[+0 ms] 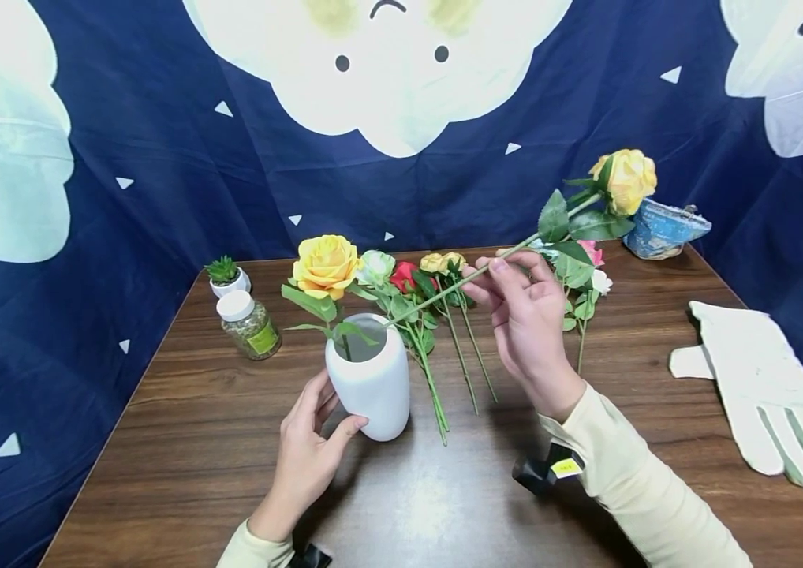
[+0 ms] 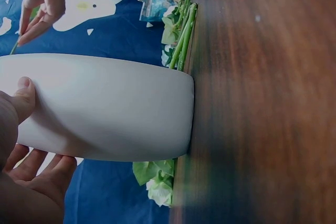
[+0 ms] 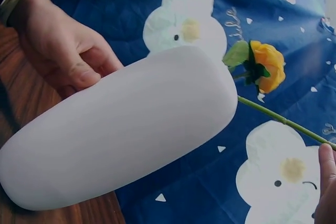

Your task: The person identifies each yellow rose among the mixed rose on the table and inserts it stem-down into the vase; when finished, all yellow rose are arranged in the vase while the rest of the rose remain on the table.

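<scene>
Here: yellow rose stem [image 1: 487,270] held slantwise at the mouth of the white vase [image 1: 371,384].

Right hand [image 1: 525,319] pinches the stem between thumb and fingertips, bloom raised far right, cut end at the vase rim; the slant seems to aim the end into the opening, where another yellow rose [image 1: 326,264] already stands. Left hand [image 1: 309,450] curls thumb and fingers round the vase's lower wall, apparently steadying it upright on the table. Loose roses [image 1: 437,315] lie flat just beyond the vase (within reach of the right hand). Surface: dark wood-grain table [image 1: 217,465]. Far left, a small potted succulent [image 1: 226,276] and a white-capped jar [image 1: 248,324]; right, a white glove [image 1: 763,394]; far right, a blue pouch [image 1: 662,228]. Behind, a navy backdrop [image 1: 160,158] printed with white flowers.
</scene>
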Demonstrator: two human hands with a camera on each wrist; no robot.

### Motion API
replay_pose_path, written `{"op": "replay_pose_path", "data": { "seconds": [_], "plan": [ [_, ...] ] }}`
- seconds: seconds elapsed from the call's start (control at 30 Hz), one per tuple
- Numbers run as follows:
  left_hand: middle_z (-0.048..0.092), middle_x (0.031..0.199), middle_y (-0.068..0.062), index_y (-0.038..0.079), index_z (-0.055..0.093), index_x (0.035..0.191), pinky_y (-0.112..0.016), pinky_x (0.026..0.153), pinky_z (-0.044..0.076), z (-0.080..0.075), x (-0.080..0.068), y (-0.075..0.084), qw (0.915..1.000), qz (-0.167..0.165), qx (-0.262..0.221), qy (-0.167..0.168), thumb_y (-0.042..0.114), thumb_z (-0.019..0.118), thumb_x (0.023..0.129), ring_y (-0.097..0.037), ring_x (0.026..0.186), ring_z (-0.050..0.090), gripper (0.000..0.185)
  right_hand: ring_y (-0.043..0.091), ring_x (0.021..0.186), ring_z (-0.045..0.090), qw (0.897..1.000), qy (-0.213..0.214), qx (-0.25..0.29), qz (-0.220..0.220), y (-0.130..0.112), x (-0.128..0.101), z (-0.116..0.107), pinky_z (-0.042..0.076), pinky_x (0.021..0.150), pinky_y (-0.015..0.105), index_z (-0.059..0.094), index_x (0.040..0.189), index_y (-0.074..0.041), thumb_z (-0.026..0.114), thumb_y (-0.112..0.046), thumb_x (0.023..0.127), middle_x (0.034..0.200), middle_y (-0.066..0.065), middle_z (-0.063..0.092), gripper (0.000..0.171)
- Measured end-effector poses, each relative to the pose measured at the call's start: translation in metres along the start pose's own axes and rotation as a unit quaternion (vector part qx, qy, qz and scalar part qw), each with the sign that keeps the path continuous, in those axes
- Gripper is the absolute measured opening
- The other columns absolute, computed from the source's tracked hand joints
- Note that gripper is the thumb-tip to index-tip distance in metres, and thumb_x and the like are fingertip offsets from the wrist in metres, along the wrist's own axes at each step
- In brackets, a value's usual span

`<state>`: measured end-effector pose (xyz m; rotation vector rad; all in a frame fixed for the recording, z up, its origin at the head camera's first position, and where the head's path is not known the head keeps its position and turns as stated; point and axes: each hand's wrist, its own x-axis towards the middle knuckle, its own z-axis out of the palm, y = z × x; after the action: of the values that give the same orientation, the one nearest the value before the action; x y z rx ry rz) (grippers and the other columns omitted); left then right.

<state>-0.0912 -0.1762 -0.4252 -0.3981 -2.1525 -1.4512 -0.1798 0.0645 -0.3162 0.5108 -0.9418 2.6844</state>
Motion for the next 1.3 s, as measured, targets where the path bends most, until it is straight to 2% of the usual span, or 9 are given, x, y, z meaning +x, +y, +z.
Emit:
{"op": "replay_pose_path", "data": {
  "seconds": [0.17, 0.37, 0.47, 0.77, 0.87, 0.97, 1.03, 1.17, 1.3],
  "plan": [
    [0.063, 0.131, -0.029, -0.010, 0.052, 0.139, -0.015, 0.104, 0.052, 0.000, 0.000, -0.001, 1.0000, -0.001, 0.002, -0.001, -0.018, 0.082, 0.074, 0.004, 0.125, 0.056, 0.072, 0.018, 0.079, 0.075, 0.998, -0.029, -0.048, -0.009, 0.005, 0.000, 0.007, 0.067, 0.074, 0.030, 0.065, 0.094, -0.008, 0.053, 0.014, 0.099, 0.088, 0.006, 0.077, 0.026],
    [0.063, 0.131, -0.029, -0.010, 0.052, 0.140, -0.016, 0.104, 0.052, 0.000, -0.001, -0.001, 1.0000, -0.001, 0.004, -0.003, -0.017, 0.082, 0.074, 0.004, 0.125, 0.056, 0.072, 0.016, 0.079, 0.075, 0.995, -0.055, -0.077, -0.014, 0.011, 0.000, 0.014, 0.068, 0.073, 0.030, 0.068, 0.094, -0.008, 0.052, 0.018, 0.096, 0.088, 0.005, 0.077, 0.031],
    [0.063, 0.131, -0.029, -0.010, 0.052, 0.139, -0.015, 0.104, 0.052, 0.000, -0.001, -0.001, 1.0000, -0.003, 0.004, -0.003, -0.017, 0.082, 0.074, 0.004, 0.125, 0.056, 0.072, 0.016, 0.078, 0.075, 0.992, -0.061, -0.106, -0.020, 0.013, -0.001, 0.018, 0.068, 0.072, 0.030, 0.068, 0.093, -0.009, 0.049, 0.020, 0.094, 0.087, 0.004, 0.077, 0.035],
    [0.063, 0.131, -0.029, -0.010, 0.052, 0.139, -0.016, 0.104, 0.052, 0.000, -0.001, -0.001, 1.0000, -0.004, 0.008, -0.001, -0.018, 0.082, 0.074, 0.004, 0.125, 0.056, 0.072, 0.013, 0.078, 0.074, 0.980, -0.082, -0.177, -0.031, 0.018, -0.002, 0.028, 0.068, 0.073, 0.034, 0.069, 0.092, -0.009, 0.055, 0.020, 0.091, 0.086, -0.002, 0.077, 0.033],
    [0.063, 0.131, -0.029, -0.011, 0.052, 0.139, -0.016, 0.104, 0.052, -0.001, -0.001, -0.001, 1.0000, -0.003, 0.008, 0.000, -0.017, 0.082, 0.074, 0.004, 0.125, 0.056, 0.072, 0.013, 0.079, 0.074, 0.977, -0.092, -0.192, -0.033, 0.019, -0.003, 0.030, 0.068, 0.073, 0.035, 0.071, 0.094, -0.003, 0.058, 0.021, 0.091, 0.087, -0.001, 0.077, 0.026],
    [0.063, 0.131, -0.029, -0.011, 0.052, 0.139, -0.016, 0.104, 0.052, -0.001, -0.001, 0.000, 1.0000, 0.000, 0.007, 0.001, -0.018, 0.082, 0.074, 0.004, 0.125, 0.056, 0.072, 0.013, 0.078, 0.075, 0.972, -0.104, -0.206, -0.038, 0.021, -0.004, 0.032, 0.068, 0.072, 0.037, 0.068, 0.097, 0.014, 0.060, 0.021, 0.090, 0.089, -0.001, 0.077, 0.012],
    [0.063, 0.131, -0.029, -0.011, 0.052, 0.139, -0.016, 0.104, 0.052, -0.001, -0.001, 0.000, 1.0000, 0.002, 0.005, 0.001, -0.018, 0.082, 0.074, 0.003, 0.125, 0.056, 0.072, 0.013, 0.076, 0.075, 0.970, -0.110, -0.215, -0.037, 0.023, -0.005, 0.032, 0.068, 0.071, 0.038, 0.063, 0.100, 0.023, 0.061, 0.021, 0.090, 0.090, -0.001, 0.078, 0.011],
    [0.063, 0.131, -0.029, -0.011, 0.052, 0.139, -0.017, 0.104, 0.052, -0.001, -0.001, 0.000, 1.0000, 0.003, 0.001, 0.000, -0.019, 0.082, 0.073, 0.003, 0.125, 0.056, 0.072, 0.013, 0.072, 0.074, 0.967, -0.114, -0.228, -0.028, 0.027, -0.007, 0.034, 0.068, 0.069, 0.043, 0.060, 0.102, 0.028, 0.061, 0.021, 0.090, 0.090, 0.010, 0.078, 0.014],
    [0.062, 0.131, -0.029, -0.012, 0.052, 0.139, -0.018, 0.104, 0.052, 0.000, -0.001, 0.000, 1.0000, 0.007, 0.000, -0.001, -0.019, 0.082, 0.073, 0.003, 0.125, 0.056, 0.072, 0.011, 0.072, 0.074, 0.960, -0.123, -0.251, -0.016, 0.030, -0.007, 0.035, 0.068, 0.069, 0.043, 0.061, 0.103, 0.026, 0.062, 0.019, 0.090, 0.092, 0.033, 0.072, 0.014]
  ]
}}
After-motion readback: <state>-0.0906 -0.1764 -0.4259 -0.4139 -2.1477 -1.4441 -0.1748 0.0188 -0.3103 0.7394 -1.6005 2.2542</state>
